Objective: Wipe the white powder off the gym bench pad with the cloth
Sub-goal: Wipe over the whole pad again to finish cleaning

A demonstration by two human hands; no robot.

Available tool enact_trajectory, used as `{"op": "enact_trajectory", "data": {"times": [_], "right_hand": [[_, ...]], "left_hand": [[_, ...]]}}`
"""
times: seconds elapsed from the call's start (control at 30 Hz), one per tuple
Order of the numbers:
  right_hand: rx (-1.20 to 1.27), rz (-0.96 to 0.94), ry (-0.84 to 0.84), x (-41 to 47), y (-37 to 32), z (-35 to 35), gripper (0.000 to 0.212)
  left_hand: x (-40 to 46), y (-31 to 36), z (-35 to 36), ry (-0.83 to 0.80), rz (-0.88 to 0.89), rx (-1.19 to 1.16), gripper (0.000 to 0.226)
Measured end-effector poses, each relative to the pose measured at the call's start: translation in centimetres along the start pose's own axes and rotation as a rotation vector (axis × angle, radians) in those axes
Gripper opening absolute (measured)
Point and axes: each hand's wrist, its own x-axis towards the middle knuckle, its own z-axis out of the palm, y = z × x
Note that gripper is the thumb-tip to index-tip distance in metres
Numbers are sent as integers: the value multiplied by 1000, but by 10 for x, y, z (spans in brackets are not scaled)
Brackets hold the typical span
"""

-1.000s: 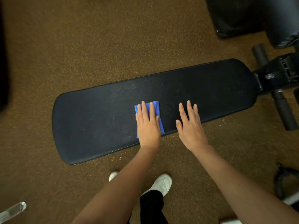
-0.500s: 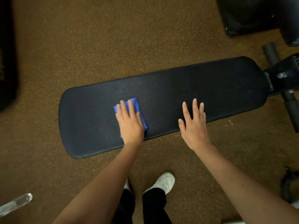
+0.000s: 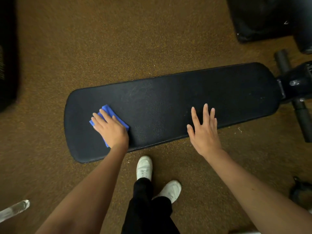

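Under my left hand (image 3: 112,130) the blue cloth (image 3: 108,112) lies flat on the bench (image 3: 168,105), pressed by straight fingers, my grip released rather than curled. Since a moment ago this hand and cloth have slid further toward the bench's rounded left end, which is now near my fingertips, with bare pad beyond and ahead of them. My right hand (image 3: 205,132) stays flat and spread at the near edge, grasping nothing. Between the two hands the pad is open. White specks (image 3: 238,130) lie on the floor (image 3: 118,48) right of my right hand.
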Motion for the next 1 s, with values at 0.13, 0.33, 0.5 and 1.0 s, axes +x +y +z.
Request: {"op": "enact_trajectory", "data": {"times": [0.13,0.33,0.5,1.0], "right_hand": [[-9,-77,0,-4,-8,0,61],[18,-123,-28,-8,-17,0,61],[36,-115,-54,-4,-18,0,61],[64,-56,-46,-2,-30,1,61]], "left_hand": [[-8,4,5,-35,351,57,50],[5,-32,-4,39,83,14,46],[13,-4,-3,25,91,18,44],[1,114,32,-155,619,138,54]]}}
